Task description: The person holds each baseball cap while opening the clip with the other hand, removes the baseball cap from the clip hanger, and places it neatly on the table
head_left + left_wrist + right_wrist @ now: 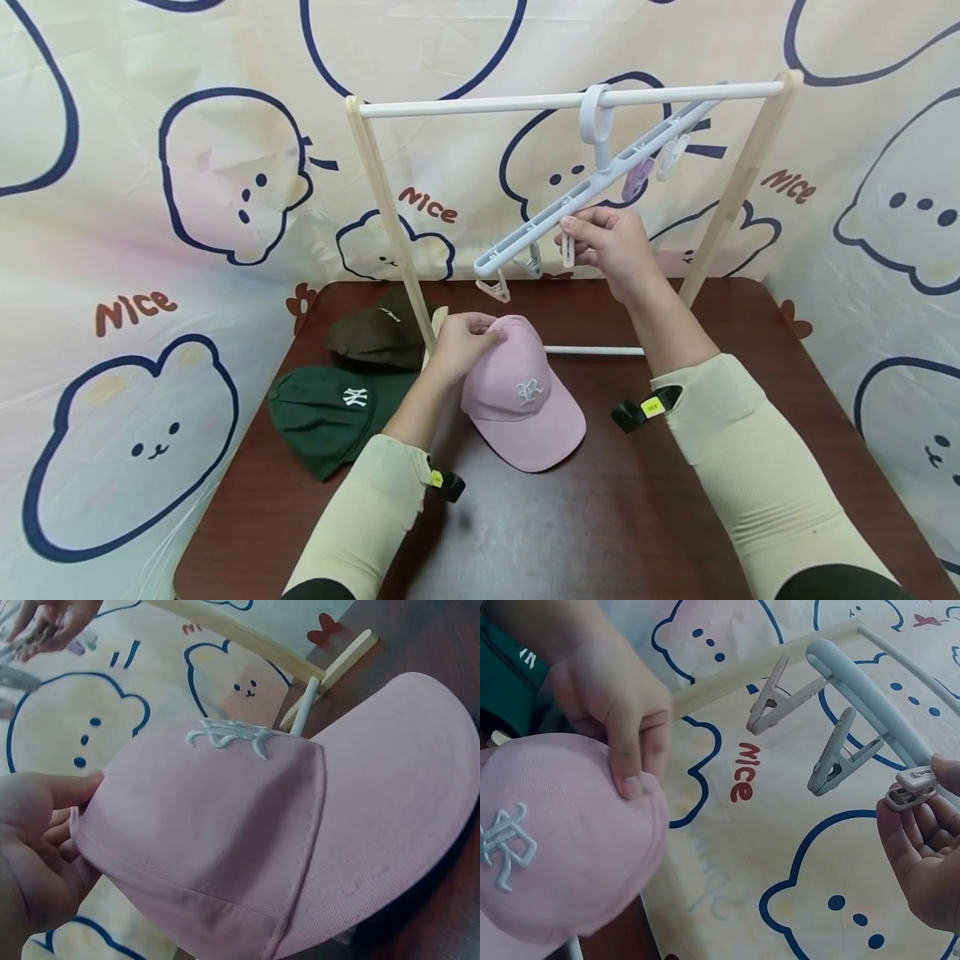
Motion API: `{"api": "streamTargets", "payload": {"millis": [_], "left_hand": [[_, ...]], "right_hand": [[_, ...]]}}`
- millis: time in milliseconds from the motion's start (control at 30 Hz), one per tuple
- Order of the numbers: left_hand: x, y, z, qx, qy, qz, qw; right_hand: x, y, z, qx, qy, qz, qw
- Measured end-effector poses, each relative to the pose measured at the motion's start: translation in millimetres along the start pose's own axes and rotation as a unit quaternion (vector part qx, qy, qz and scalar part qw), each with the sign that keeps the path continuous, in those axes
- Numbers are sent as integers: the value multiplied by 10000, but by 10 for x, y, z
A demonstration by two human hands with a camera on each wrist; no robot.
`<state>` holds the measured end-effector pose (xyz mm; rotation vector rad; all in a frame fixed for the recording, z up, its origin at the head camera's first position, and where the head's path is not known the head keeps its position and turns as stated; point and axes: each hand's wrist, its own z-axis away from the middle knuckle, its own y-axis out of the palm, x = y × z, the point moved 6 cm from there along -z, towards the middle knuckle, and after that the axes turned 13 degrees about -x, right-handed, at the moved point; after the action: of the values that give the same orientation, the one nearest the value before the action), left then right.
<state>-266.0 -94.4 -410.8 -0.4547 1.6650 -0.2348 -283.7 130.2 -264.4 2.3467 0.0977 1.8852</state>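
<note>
My left hand (459,348) pinches the edge of a pink baseball cap (501,377) between thumb and fingers. The cap has a pale embroidered logo, and its brim points down toward the front of the table. Higher up, my right hand (617,248) pinches a small whitish clip (913,784) under a light blue clip hanger (551,212). That hanger hooks over a white bar and slants, its near end low on the left. Two pale clips, one of them a clothespin (832,761), dangle at that near end. A purple clip (638,179) hangs farther along.
A rack with a white top bar (480,105) and wooden posts stands on the dark brown table (540,542). Left of the pink cap lie a green cap (322,412) and a dark brown cap (375,340). A patterned cloth (247,183) hangs behind.
</note>
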Motion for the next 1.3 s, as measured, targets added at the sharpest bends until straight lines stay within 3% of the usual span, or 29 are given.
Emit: {"api": "streamTargets", "payload": {"millis": [133,233,333,467,600,700,800,900,1067,1300], "left_hand": [[189,-114,25,-502,-551,370,9965],[335,-199,52,-1027,-878,670,9886],[468,-258,109,-1566,-1164,1112,9744],[609,-288,220,-2146,-1441,1819,9487],[735,-297,318,-2540,-1657,2389,9225],[803,-300,373,-2638,-1741,2645,9111],[861,-302,410,-2531,-1754,2701,9123],[913,-317,441,-2394,-1751,2623,9183],[976,-387,488,-2394,-1754,2478,9222],[999,-460,543,-2352,-1696,2128,9331]], "right_hand": [[-11,2,-4,-18,30,25,10000],[-17,1,-5,-47,42,63,10000],[-20,-4,2,-105,6,121,9999],[-26,-5,23,-182,-107,255,9995],[-49,-4,41,-165,-232,374,9989],[-80,-4,56,-124,-279,412,9987],[-124,-6,75,-79,-252,359,9990],[-163,-22,97,-65,-269,342,9990],[-188,-48,143,-60,-456,456,9979],[-206,-63,209,11,-452,14,9990]]}}
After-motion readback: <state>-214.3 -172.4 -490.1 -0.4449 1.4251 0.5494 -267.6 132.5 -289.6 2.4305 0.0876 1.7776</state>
